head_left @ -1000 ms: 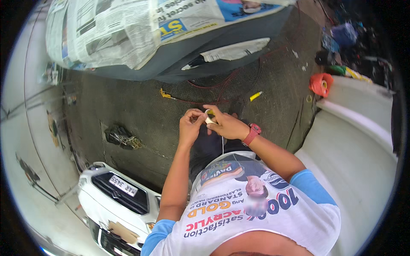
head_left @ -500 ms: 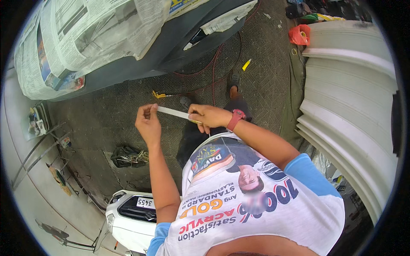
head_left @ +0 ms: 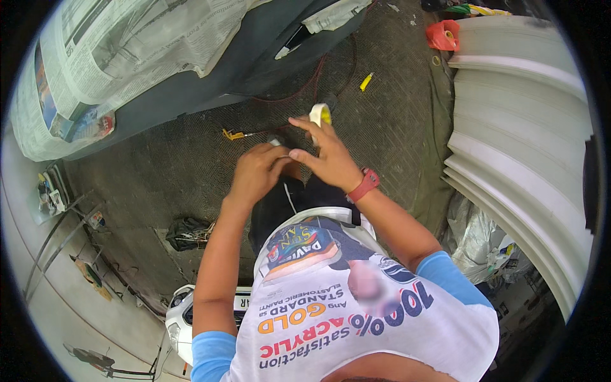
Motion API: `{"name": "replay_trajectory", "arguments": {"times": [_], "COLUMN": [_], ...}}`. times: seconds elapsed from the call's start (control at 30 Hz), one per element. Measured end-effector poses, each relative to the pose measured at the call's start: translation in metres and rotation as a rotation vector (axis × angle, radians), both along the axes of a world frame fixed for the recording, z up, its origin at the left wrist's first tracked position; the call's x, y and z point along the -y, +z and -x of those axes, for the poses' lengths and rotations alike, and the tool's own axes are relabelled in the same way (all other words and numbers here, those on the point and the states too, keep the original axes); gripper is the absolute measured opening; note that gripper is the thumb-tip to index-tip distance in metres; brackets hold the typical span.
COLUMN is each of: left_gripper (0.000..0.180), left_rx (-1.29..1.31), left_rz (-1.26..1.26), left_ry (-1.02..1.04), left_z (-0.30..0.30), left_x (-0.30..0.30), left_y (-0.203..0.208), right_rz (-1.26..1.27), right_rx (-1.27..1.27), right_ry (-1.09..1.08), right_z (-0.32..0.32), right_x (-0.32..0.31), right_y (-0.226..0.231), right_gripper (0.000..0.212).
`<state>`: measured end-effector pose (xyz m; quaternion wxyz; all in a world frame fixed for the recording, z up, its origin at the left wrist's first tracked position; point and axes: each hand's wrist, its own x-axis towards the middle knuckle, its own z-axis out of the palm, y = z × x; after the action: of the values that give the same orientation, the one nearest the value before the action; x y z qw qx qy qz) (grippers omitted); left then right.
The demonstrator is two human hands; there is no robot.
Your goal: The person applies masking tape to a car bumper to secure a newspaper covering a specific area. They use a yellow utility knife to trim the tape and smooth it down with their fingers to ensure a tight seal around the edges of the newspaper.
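Note:
My left hand (head_left: 256, 173) is closed in a pinch in front of my body, its fingertips meeting my right thumb. A small white bit of tape (head_left: 275, 142) shows at its fingers; most of the strip is hidden. My right hand (head_left: 331, 159), with a red watch (head_left: 364, 185) on the wrist, holds a roll of masking tape (head_left: 316, 116), pale with a yellow core. The roll stands out past the fingers on the far side, while the index finger and thumb reach toward my left hand.
Ahead on the left, newspaper (head_left: 146, 51) covers part of a dark grey car body (head_left: 191, 102). A yellow-handled air gun (head_left: 233, 134), a hose (head_left: 299, 95) and a yellow object (head_left: 366, 81) lie on the floor. Pale corrugated panels (head_left: 509, 121) stand at right, below an orange bag (head_left: 442, 35).
The strip stretched between my hands no longer shows as a length. My hands have come together, and my right hand has turned, raising the roll away from me.

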<state>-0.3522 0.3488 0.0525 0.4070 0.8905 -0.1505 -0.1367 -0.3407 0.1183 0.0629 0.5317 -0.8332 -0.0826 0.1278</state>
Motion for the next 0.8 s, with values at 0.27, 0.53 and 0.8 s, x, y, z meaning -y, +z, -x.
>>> {"name": "replay_trajectory", "arguments": {"times": [0.27, 0.53, 0.8], "left_gripper": [0.024, 0.015, 0.017], "left_rx": [-0.437, -0.35, -0.599], "left_rz": [0.609, 0.817, 1.176], "left_ry": [0.569, 0.922, 1.331], "left_z": [-0.066, -0.108, -0.141], "left_x": [0.064, 0.095, 0.122], "left_y": [-0.016, -0.06, -0.093], "right_rz": [-0.209, 0.229, -0.186], "right_rx": [-0.475, -0.328, -0.306], "right_ry": [0.048, -0.101, -0.399], "right_z": [-0.083, -0.159, -0.201], "right_x": [0.058, 0.066, 0.038], "right_y": [-0.035, -0.037, -0.072], "right_gripper": [0.023, 0.024, 0.022]}}
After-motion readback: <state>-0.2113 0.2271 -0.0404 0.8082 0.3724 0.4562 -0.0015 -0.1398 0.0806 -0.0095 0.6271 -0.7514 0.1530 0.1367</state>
